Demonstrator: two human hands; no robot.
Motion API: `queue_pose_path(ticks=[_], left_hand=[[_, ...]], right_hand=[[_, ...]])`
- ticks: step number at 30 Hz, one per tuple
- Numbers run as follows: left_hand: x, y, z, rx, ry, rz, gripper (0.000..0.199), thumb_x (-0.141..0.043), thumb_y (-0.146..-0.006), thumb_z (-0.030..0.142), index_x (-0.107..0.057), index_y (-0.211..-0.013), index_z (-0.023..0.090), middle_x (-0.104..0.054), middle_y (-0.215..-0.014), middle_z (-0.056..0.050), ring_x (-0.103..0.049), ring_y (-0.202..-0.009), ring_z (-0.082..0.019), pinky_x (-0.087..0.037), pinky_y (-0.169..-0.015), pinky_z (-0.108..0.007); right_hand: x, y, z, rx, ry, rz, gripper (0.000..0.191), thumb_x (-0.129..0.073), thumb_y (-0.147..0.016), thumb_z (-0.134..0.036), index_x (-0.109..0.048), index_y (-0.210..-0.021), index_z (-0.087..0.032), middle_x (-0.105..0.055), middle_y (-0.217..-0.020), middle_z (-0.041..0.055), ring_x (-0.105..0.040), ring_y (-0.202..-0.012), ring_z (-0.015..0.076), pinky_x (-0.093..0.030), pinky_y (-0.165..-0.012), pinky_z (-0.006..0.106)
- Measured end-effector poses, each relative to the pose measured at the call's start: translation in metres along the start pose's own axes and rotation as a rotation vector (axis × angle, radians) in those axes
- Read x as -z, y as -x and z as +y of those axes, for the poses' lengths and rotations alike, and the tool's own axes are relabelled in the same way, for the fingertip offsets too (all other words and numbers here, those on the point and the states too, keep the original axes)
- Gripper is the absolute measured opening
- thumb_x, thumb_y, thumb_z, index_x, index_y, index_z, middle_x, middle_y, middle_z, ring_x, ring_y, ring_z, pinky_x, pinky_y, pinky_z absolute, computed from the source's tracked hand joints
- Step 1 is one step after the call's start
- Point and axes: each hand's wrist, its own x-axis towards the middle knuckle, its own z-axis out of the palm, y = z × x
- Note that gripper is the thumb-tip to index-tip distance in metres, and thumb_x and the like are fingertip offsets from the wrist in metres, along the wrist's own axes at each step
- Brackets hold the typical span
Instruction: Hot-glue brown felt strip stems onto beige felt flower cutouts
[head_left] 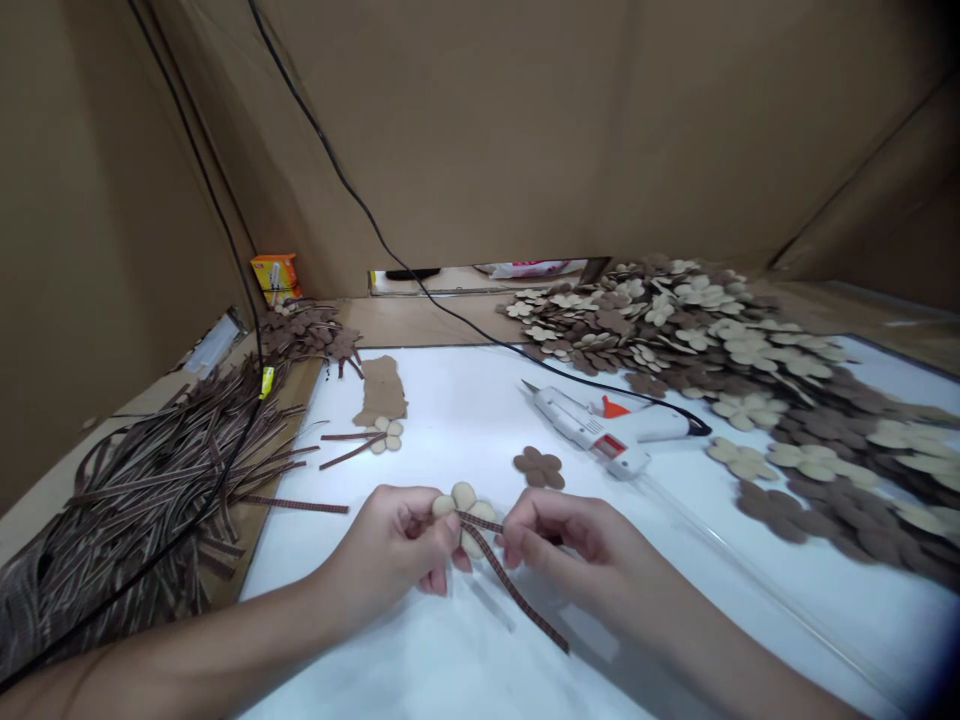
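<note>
Between thumb and fingers, my left hand (409, 545) pinches a cream flower cutout (465, 497). A brown ribbon with a woven edge (516, 588) lies against the flower's middle. One end of it trails down to the right. My right hand (566, 540) pinches the other end, just right of the petals. A brown flower cutout (538, 467) rests on the white board above my right hand. Farther right lies a white glue gun (589, 425) with an orange trigger, a clear glue stick (757, 565) running out of its back.
Ribbon strips (150, 480) are heaped at the left. Brown and cream flowers (697, 320) pile up at the right. A cream flower with ribbon tails (386, 435) lies by a cardboard scrap (382, 388). A black cable (360, 200) hangs across. An orange box (275, 278) stands back left.
</note>
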Motion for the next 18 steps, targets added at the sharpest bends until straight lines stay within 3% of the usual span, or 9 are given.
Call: queue_pose_path(ticks=[7, 10, 18], left_hand=[[0.0018, 0.0019, 0.0061, 0.025, 0.082, -0.034, 0.035, -0.049, -0.083, 0.042, -0.06, -0.071, 0.011, -0.062, -0.067, -0.004, -0.053, -0.044, -0.006, -0.039, -0.045, -0.018], [0.0005, 0.0006, 0.0079, 0.032, 0.087, -0.026, 0.032, -0.055, -0.08, 0.042, -0.059, -0.073, 0.011, -0.063, -0.069, -0.003, -0.053, -0.044, -0.006, -0.04, -0.045, -0.017], [0.0017, -0.0039, 0.0069, 0.062, 0.098, -0.001, 0.029, -0.061, -0.078, 0.038, -0.058, -0.065, 0.013, -0.055, -0.047, 0.003, -0.051, -0.04, -0.007, -0.037, -0.041, -0.016]], right_hand=[[-0.0005, 0.0038, -0.0011, -0.025, -0.036, -0.017, 0.02, -0.051, -0.078, -0.031, -0.055, -0.063, -0.018, -0.056, -0.062, 0.0005, -0.05, -0.058, 0.0125, -0.037, -0.051, 0.022], [-0.0006, 0.0045, -0.003, -0.03, -0.019, -0.032, 0.02, -0.05, -0.079, -0.031, -0.055, -0.064, -0.018, -0.057, -0.063, 0.0004, -0.05, -0.059, 0.012, -0.038, -0.053, 0.022], [-0.0003, 0.0025, 0.0021, -0.02, 0.039, -0.059, 0.024, -0.047, -0.081, -0.034, -0.054, -0.064, -0.018, -0.057, -0.064, 0.0016, -0.051, -0.061, 0.014, -0.038, -0.053, 0.024]])
